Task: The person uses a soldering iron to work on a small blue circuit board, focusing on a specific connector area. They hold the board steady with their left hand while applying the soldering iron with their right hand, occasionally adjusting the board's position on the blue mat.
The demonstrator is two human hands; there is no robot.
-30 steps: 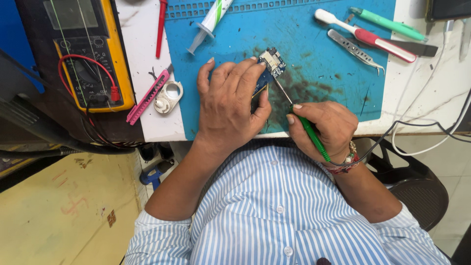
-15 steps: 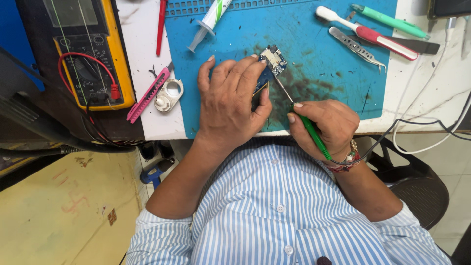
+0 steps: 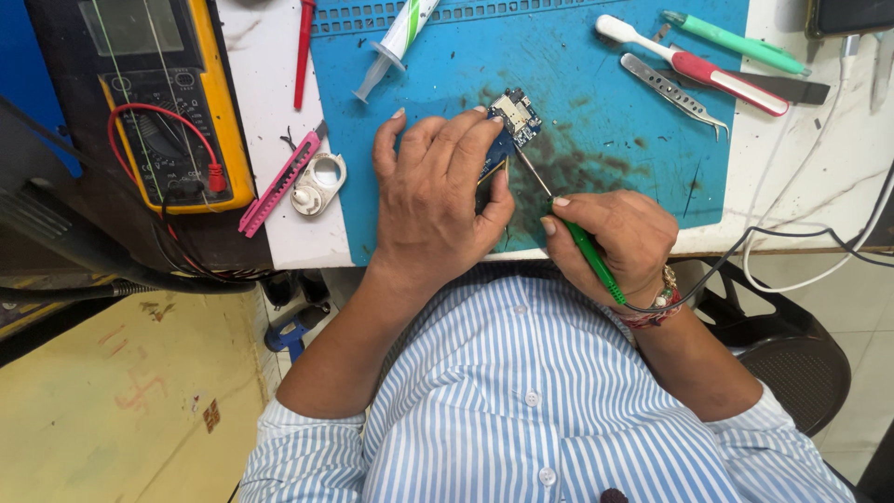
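The small circuit board [image 3: 510,126], light, stiff and likely fragile, lies on the blue mat [image 3: 596,84], pinned by the left hand [image 3: 438,200] at its edges, while the right hand [image 3: 615,242] holds a closed grip on the green-handled soldering iron [image 3: 585,247].

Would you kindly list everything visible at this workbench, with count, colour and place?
circuit board: 1, blue, on the mat under the left fingers
soldering iron: 1, green handle, tip at the board
work mat: 1, blue, stained, on the bench
syringe: 1, clear with green label, mat's top edge
tweezers: 1, silver, mat's upper right
toothbrush: 1, red and white, beside the tweezers
green tool: 1, top right
multimeter: 1, yellow and black, far left
utility knife: 1, pink, left of the mat
left hand: holds the board down
right hand: grips the iron
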